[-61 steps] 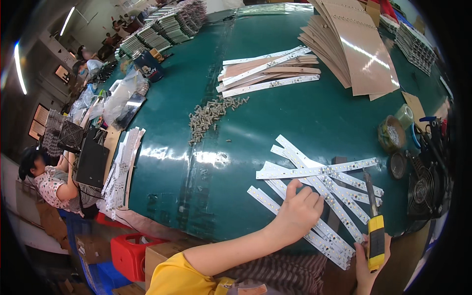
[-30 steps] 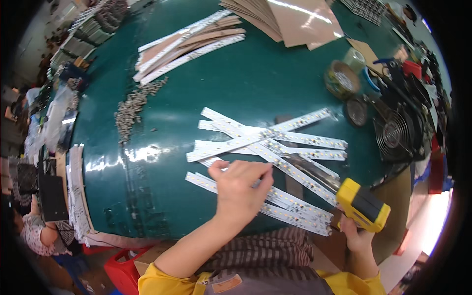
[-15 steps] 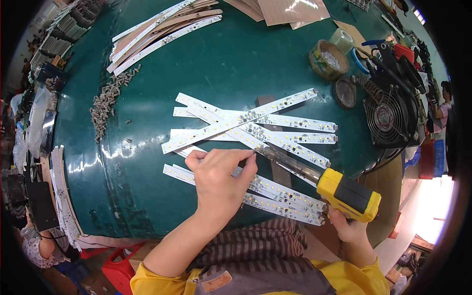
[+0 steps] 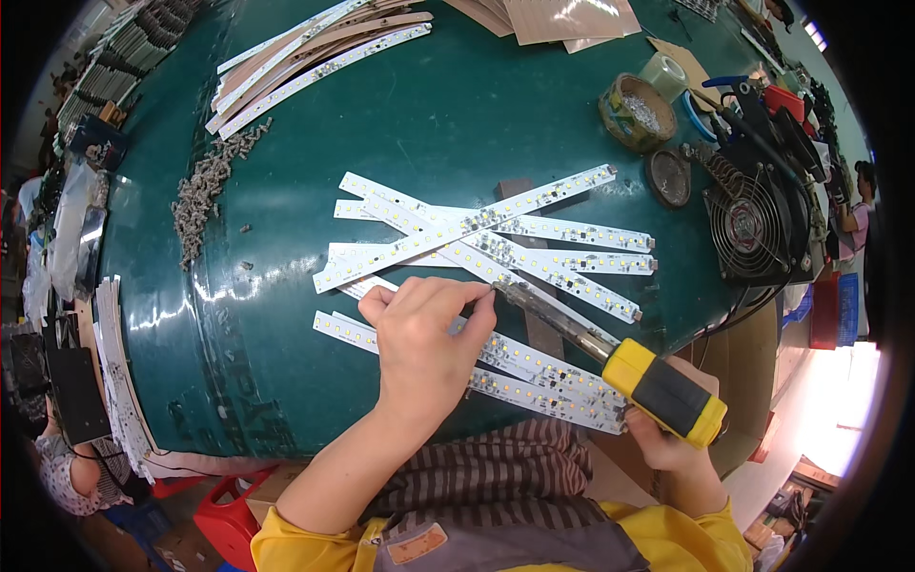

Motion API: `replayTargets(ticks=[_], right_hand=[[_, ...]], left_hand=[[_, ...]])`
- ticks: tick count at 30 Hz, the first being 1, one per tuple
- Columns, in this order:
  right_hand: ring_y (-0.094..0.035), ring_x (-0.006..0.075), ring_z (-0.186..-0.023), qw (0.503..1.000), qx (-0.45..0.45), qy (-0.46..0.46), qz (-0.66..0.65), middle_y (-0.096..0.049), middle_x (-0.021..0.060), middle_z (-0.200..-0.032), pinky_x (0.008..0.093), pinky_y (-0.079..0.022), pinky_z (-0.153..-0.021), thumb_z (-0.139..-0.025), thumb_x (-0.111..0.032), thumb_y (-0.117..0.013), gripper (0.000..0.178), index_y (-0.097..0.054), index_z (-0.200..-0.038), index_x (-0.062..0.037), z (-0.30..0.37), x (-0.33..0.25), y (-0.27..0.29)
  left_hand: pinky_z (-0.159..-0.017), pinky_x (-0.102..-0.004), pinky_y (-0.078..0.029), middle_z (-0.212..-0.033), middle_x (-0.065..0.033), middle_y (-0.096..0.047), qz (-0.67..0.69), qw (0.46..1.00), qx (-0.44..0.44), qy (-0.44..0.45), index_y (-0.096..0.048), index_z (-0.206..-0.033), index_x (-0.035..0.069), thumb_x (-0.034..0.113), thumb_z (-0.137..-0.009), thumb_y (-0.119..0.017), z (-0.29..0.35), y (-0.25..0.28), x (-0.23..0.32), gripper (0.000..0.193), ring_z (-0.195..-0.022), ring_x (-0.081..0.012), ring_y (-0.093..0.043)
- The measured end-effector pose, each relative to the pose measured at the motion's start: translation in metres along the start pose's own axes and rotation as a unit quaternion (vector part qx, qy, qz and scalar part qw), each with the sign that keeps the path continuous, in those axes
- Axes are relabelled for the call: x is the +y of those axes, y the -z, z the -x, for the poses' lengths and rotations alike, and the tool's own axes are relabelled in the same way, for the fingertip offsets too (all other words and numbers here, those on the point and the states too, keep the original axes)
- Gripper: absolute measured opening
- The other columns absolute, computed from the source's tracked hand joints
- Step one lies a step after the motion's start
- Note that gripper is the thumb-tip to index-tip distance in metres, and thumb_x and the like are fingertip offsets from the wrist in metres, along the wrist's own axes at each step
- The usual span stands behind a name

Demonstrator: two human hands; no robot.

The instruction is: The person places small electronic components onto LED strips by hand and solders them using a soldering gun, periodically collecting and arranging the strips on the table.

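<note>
Several white LED circuit strips [image 4: 572, 195] lie crossed over one another on the green table. My left hand [image 4: 424, 329] is above the strips with thumb and forefinger pinched together; anything tiny between them is too small to make out. My right hand [image 4: 672, 443] grips the yellow and black handle of a soldering iron [image 4: 662, 393]. The iron's metal barrel points up and left, its tip close to my left fingertips, over a strip. Whether the tip touches the strip I cannot tell. A dark bar [image 4: 543, 334] lies under the strips.
At the right stand a black fan [image 4: 745, 224], a round tin [image 4: 667, 179] and a tub of small pale parts [image 4: 637, 114]. Small grey parts [image 4: 202, 205] are heaped at the left. More strips [image 4: 324, 76] and brown sheets [image 4: 572, 21] lie at the back.
The iron's handle has shifted slightly left and down, and more of my right hand shows behind it. My left hand stays pinched almost in the same place.
</note>
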State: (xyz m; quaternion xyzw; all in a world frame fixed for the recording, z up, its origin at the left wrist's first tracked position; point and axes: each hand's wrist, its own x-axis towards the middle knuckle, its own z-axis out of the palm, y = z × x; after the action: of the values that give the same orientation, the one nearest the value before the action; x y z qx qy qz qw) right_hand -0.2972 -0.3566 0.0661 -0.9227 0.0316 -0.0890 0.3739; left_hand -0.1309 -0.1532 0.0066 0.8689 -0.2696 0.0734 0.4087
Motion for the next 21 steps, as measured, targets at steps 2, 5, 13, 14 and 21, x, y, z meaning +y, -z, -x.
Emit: replayTargets(ticks=[2,5,13,14,21], right_hand=[[-0.064,0.0260,-0.062,0.999,0.028,0.013,0.015,-0.065,0.0095,-0.075,0.0317,-0.050,-0.056,-0.068,-0.013,-0.076,0.023,-0.071,-0.088,-0.0031,-0.001,0.000,-0.005],[-0.066,0.0267,-0.068,0.988,0.117,-0.051,-0.082,-0.069,0.0121,-0.084,0.0306,-0.051,-0.062,-0.076,-0.017,-0.072,0.025,-0.071,-0.095,-0.0006,0.017,0.009,-0.016],[-0.054,0.0102,-0.066,0.989,0.031,-0.065,-0.128,-0.065,0.0093,-0.092,0.0238,-0.046,-0.060,-0.093,-0.024,-0.067,0.049,-0.049,-0.131,0.0022,0.030,0.018,-0.013],[-0.060,0.0181,-0.071,0.983,0.071,-0.113,-0.126,-0.067,0.0103,-0.090,0.0275,-0.049,-0.064,-0.086,-0.025,-0.073,0.039,-0.060,-0.113,0.0001,0.028,0.013,-0.017],[-0.059,0.0195,-0.075,0.986,0.121,-0.098,0.064,-0.058,0.0071,-0.087,0.0296,-0.047,-0.068,-0.073,-0.021,-0.086,0.047,-0.058,-0.107,-0.0031,0.003,0.003,-0.014]], left_hand=[[-0.079,-0.0352,-0.032,-0.076,-0.0002,-0.069,0.005,1.000,-0.003,0.023,-0.073,-0.081,0.010,0.009,-0.074,-0.078,-0.001,0.001,0.003,0.009,-0.071,-0.0169,-0.062],[-0.079,-0.0350,-0.032,-0.076,-0.0004,-0.069,0.006,1.000,0.000,0.020,-0.073,-0.081,0.010,0.009,-0.074,-0.078,-0.001,0.001,0.003,0.008,-0.071,-0.0170,-0.062],[-0.079,-0.0355,-0.032,-0.078,0.0011,-0.070,0.013,1.000,-0.003,0.022,-0.074,-0.082,0.011,0.010,-0.074,-0.078,-0.001,0.002,0.002,0.009,-0.072,-0.0154,-0.062],[-0.079,-0.0356,-0.032,-0.078,0.0016,-0.070,0.012,1.000,-0.003,0.023,-0.074,-0.082,0.011,0.010,-0.074,-0.078,-0.001,0.003,0.002,0.009,-0.073,-0.0150,-0.063],[-0.078,-0.0362,-0.031,-0.082,0.0015,-0.071,0.020,1.000,-0.001,-0.012,-0.074,-0.086,0.011,0.012,-0.074,-0.079,0.000,0.005,0.001,0.013,-0.074,-0.0148,-0.063]])
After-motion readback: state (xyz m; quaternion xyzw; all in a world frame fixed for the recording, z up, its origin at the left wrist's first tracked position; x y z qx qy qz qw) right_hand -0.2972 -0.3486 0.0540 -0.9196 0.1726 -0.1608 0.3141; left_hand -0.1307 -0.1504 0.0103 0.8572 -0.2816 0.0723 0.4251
